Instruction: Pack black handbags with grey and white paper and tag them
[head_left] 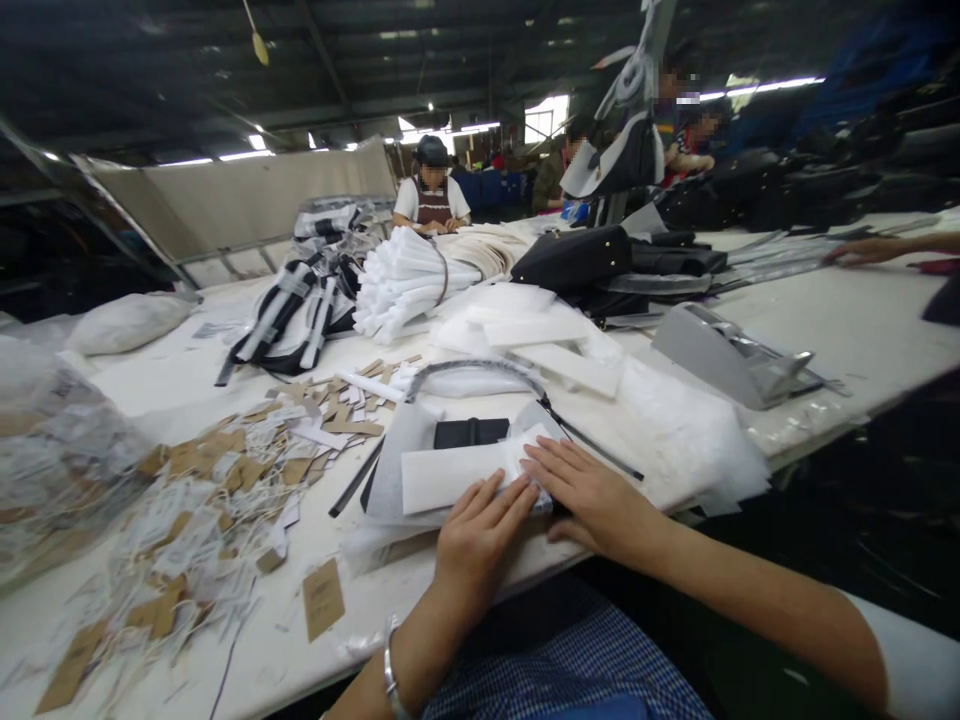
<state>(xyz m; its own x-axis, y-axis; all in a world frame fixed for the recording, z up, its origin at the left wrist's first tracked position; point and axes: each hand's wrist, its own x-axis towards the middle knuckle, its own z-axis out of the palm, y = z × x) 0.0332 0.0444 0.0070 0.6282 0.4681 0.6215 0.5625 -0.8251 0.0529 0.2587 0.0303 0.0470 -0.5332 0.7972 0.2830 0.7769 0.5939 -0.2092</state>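
Note:
Near the table's front edge lies a handbag (471,432) with a black front tab, partly wrapped in pale protective sheeting. Its wrapped handle (480,365) arches away from me, and dark strap ends stick out at both sides. Across the bag's front is a white foam strip (442,478). My left hand (480,535) rests with stretched fingers on the strip's lower right part. My right hand (592,490) lies flat with fingers extended over the strip's right end, its fingertips close to the left hand's. What is directly under both palms is hidden.
Brown and white hang tags (202,500) with strings are heaped at left beside a clear plastic bag (60,450). Foam sheets (555,330), black bags (577,258) and a grey wrapped bag (720,355) lie beyond. Another person (433,195) works across the table; a co-worker's hand (862,250) reaches in at right.

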